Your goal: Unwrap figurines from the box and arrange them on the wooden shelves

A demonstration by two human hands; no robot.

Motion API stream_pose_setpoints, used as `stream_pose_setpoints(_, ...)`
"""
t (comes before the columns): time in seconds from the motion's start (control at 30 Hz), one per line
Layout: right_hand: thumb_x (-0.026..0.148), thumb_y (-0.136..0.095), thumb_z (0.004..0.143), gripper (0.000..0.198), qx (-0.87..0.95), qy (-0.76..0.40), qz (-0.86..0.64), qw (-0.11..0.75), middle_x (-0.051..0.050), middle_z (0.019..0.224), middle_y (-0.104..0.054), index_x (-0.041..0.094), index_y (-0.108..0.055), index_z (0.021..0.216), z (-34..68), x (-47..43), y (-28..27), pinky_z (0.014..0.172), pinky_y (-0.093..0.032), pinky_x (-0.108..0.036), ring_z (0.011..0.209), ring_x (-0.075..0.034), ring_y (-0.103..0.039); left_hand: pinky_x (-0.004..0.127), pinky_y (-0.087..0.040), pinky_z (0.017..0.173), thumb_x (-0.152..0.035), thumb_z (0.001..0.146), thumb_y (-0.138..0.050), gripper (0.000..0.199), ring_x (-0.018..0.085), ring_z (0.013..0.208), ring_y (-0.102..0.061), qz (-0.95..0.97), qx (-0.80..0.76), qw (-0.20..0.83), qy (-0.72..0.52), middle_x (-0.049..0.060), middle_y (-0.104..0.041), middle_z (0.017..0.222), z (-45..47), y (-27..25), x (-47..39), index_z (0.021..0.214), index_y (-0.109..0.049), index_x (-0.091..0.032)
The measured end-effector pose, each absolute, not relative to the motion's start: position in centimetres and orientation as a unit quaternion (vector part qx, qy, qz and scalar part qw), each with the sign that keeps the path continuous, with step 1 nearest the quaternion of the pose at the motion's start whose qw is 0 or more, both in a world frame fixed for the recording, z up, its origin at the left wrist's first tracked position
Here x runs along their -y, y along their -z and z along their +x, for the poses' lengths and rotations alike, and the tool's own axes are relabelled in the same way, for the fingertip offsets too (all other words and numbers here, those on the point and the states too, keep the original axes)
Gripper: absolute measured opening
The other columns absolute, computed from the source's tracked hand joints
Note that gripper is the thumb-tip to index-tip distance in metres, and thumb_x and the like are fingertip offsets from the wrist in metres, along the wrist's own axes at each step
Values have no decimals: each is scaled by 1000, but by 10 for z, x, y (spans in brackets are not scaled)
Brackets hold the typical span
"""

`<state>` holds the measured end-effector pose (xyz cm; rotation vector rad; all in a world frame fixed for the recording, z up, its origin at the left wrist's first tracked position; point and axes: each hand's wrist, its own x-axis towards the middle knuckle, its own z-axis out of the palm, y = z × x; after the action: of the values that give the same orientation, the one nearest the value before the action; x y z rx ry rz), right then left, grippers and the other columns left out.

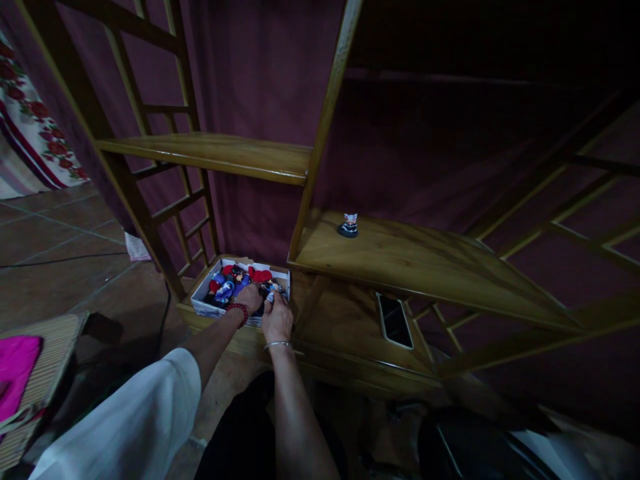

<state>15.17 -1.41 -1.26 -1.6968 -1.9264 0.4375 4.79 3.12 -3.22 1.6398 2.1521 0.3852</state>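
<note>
A white cardboard box stands on the low left shelf, filled with several small toy figurines in blue, red and black. My left hand, with a red bead bracelet at the wrist, reaches down into the box. Its fingertips are hidden among the figurines. Beside it, at the box's right front corner, my right hand wears a silver bangle. Thumb and fingers are closed on a small pale figurine, whose details are too small to make out.
A lone figurine on a dark round base stands on the middle wooden shelf. Below lies a phone with a white edge. An upper shelf overhangs the box. Shelf posts rise beside it. A black chair is at lower right.
</note>
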Motion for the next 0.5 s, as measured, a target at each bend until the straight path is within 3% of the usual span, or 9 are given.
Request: stream_pose_setpoints(0.5, 9, -40, 80, 39, 688, -187, -632, 304, -11, 107, -60, 13, -50, 117, 155, 12, 10, 82, -41, -25, 94, -17, -57, 26, -41, 81, -17, 76, -42, 28, 18, 97, -56, 546, -776, 244, -198, 11, -62, 103, 44, 36, -37, 100, -58, -15)
